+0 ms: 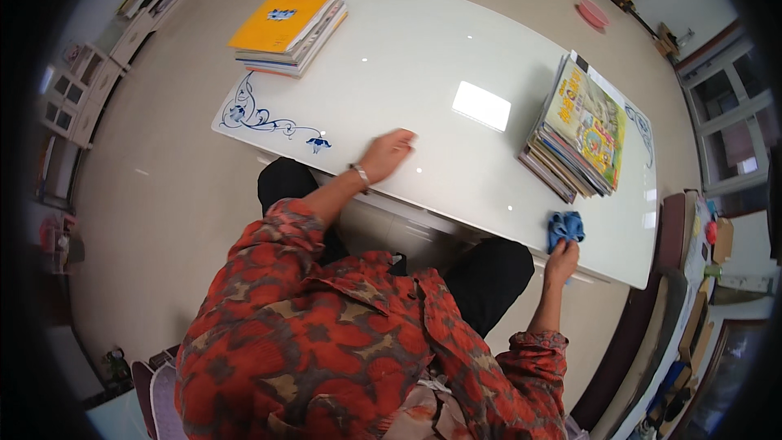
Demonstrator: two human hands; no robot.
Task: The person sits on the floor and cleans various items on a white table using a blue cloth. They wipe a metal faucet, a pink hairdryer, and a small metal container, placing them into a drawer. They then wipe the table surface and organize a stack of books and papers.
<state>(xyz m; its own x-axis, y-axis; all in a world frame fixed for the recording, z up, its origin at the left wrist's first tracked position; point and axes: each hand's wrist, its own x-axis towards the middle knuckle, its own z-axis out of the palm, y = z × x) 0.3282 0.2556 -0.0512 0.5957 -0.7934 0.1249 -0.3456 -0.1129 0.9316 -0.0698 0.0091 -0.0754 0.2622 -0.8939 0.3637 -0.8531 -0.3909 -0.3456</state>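
My right hand (562,261) grips a crumpled blue cloth (565,227) at the front edge of the white glossy table (403,73), towards its right end. My left hand (388,154), slightly blurred, is over the table near the middle of the front edge. Its fingers are bent, and whether they hold anything cannot be made out. Just beyond the cloth stands a stack of books and magazines (580,128) with a colourful illustrated cover on top. Another stack of books (290,27), topped by a yellow one, sits at the table's far left corner.
Blue floral scrolls (263,119) decorate the tabletop's corners. A sofa (647,311) with boxes and other items runs along the right. White cabinets (91,95) line the left wall. On the tiled floor beyond the table lies a pink basin (592,13).
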